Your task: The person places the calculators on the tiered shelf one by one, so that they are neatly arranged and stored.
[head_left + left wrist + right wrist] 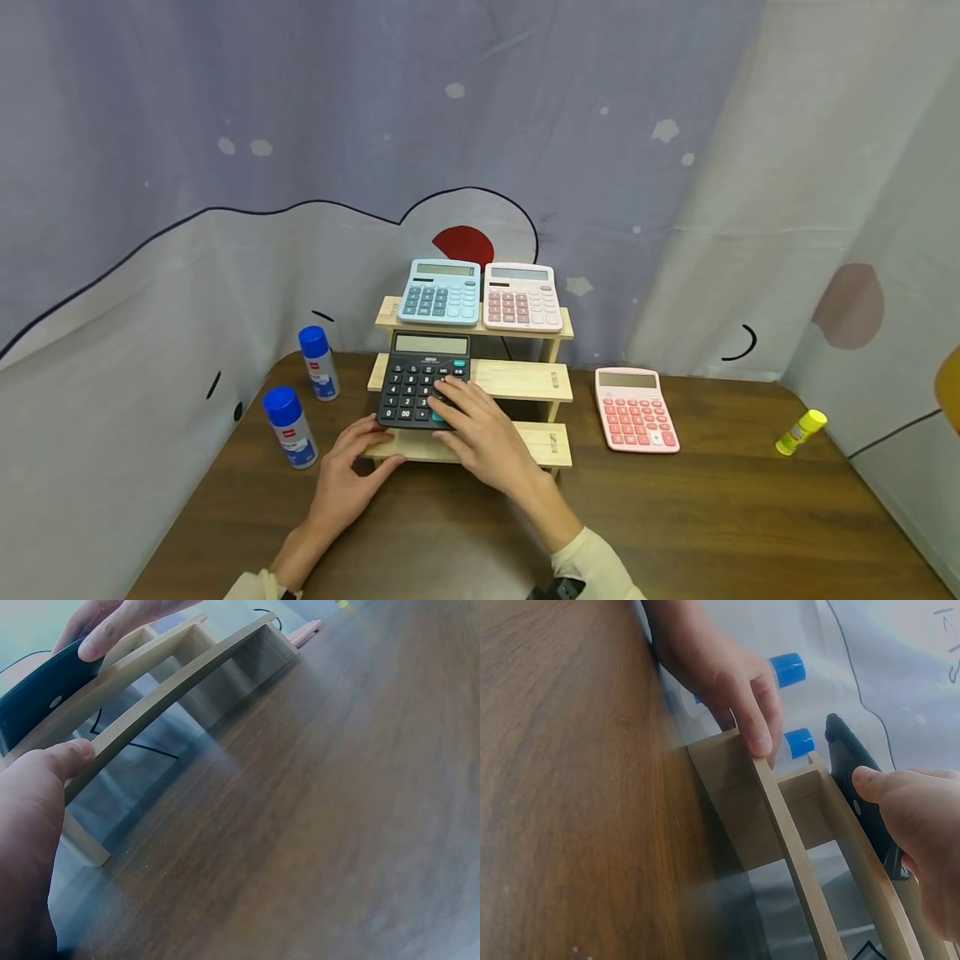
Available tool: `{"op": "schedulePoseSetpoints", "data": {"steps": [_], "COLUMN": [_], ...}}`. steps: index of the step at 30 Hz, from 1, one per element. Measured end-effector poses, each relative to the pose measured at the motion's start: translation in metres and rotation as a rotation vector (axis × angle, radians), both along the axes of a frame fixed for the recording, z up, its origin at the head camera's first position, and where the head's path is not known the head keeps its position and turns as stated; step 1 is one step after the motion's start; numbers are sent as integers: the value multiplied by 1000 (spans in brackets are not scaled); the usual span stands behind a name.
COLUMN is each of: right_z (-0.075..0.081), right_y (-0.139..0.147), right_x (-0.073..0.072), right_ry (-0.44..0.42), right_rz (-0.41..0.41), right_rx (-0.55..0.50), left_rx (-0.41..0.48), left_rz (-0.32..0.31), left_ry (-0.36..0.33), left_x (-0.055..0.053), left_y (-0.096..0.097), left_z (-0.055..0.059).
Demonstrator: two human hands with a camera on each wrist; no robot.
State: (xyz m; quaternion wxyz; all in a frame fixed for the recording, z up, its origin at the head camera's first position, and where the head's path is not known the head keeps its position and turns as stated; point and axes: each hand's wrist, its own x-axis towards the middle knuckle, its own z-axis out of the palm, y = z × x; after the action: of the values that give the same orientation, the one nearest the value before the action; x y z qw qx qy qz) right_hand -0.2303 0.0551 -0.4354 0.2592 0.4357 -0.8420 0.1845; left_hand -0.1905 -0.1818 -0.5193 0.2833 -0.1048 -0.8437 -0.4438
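A black calculator (426,375) leans tilted on the middle tier of a three-tier wooden rack (517,377), keys facing up. My right hand (487,437) holds it by its lower right part, fingers over the keys; in the right wrist view the thumb (870,784) lies at its lower edge. My left hand (345,479) grips the left end of the rack's lowest tier, thumb along the front edge and fingertips near the calculator's lower left corner. On the top tier, a light blue calculator (442,292) and a pale pink calculator (522,297) stand side by side.
Two blue-capped spray cans (291,427) stand left of the rack. A pink calculator (637,411) lies on the brown table (720,517) to the right, with a yellow-capped glue stick (801,432) farther right. A patterned curtain (600,167) hangs behind.
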Motion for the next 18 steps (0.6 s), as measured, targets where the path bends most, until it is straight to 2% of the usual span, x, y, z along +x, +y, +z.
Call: {"op": "schedulePoseSetpoints", "data": {"steps": [7,18], "right_z": [-1,-1], "right_y": [-3,-8], "right_x": [2,6], "right_ry": [30,15], "right_rz": [13,-43], "right_rx": [-6,-13], "left_rx": [-15,-28], "left_rz": [-2,9], "left_ry": [32,-24], "left_x": [1,3], "left_y": [-2,0], "left_z": [-2,2]}}
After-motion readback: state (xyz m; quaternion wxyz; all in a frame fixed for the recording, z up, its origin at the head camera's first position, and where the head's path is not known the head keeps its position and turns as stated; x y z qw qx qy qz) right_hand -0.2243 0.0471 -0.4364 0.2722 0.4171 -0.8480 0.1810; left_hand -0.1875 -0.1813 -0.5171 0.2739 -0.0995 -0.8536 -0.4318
